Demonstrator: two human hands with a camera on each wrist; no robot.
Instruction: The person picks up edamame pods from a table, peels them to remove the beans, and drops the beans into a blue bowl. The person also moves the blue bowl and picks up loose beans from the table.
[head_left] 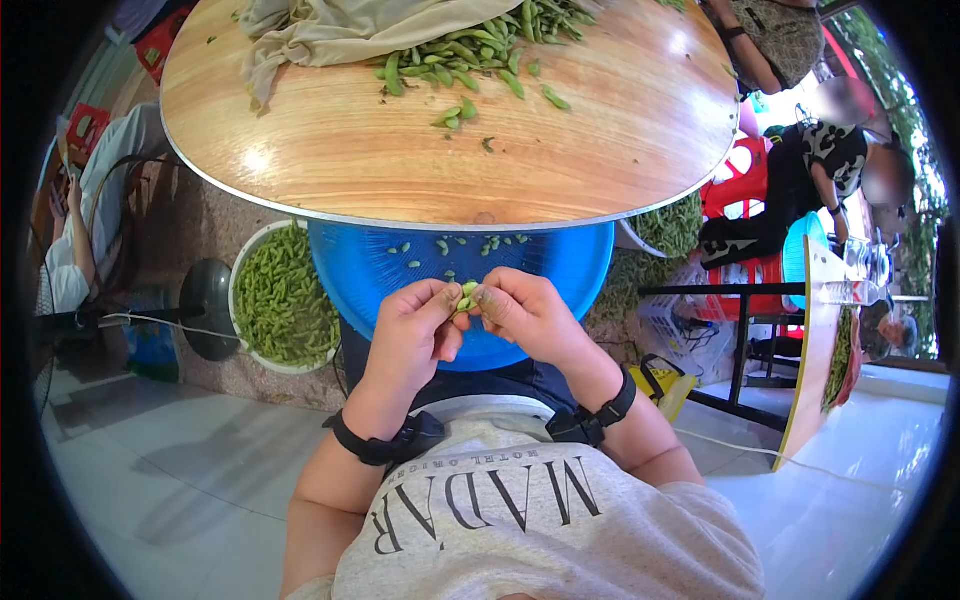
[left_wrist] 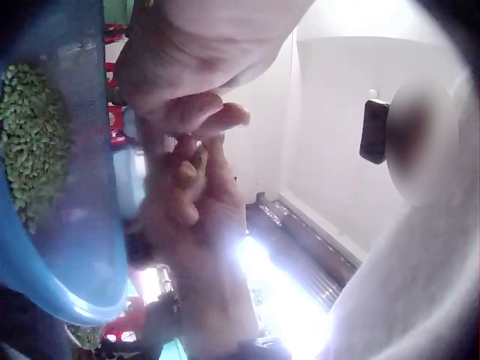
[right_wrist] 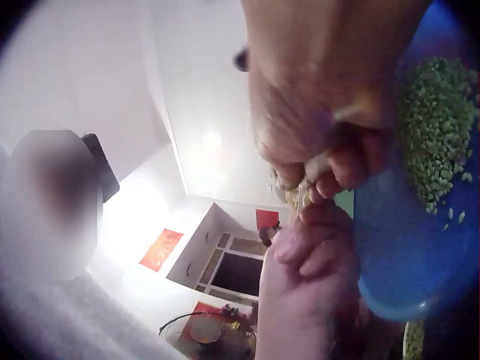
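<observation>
A green pod is pinched between the fingertips of both hands, held over a blue basin. The left hand grips one side of it with thumb and fingers, the right hand the other side. In the left wrist view the pod shows only partly between the fingers. Loose shelled beans lie in the basin below, and a pile of beans shows in it in the right wrist view.
A wooden table with scattered pods and a beige cloth stands ahead. A white-rimmed tub of pods is at the left, a yellow bag at the right. Other people sit around.
</observation>
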